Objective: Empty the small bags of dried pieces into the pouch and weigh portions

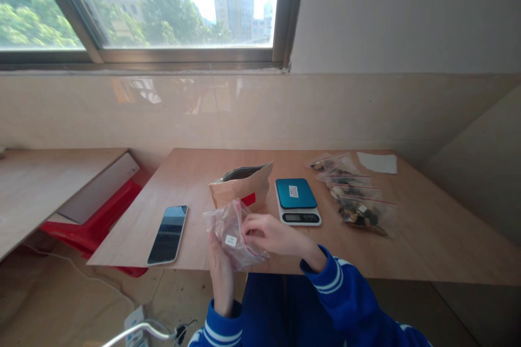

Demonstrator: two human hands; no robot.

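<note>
Broad, smooth, wood-toned table (431,227). At right, overlapping zip bags (364,211) of filmy plastic, lumpy with dark and tan pieces. Toward the middle, matte brown paper pouch (228,192) with gaping mouth. Just in front, over the table's near edge, crinkled clear plastic bag (223,222), red-sealed. Boxy white scale (299,201) with sleek blue plate. Left hand (222,276) closed around the clear bag's side; right hand (271,233) narrowed, with curled fingers against it, impossible to tell whether pinching. Flat, glass-faced phone (167,235) at left. On the held bag, small white label (230,240).
</note>
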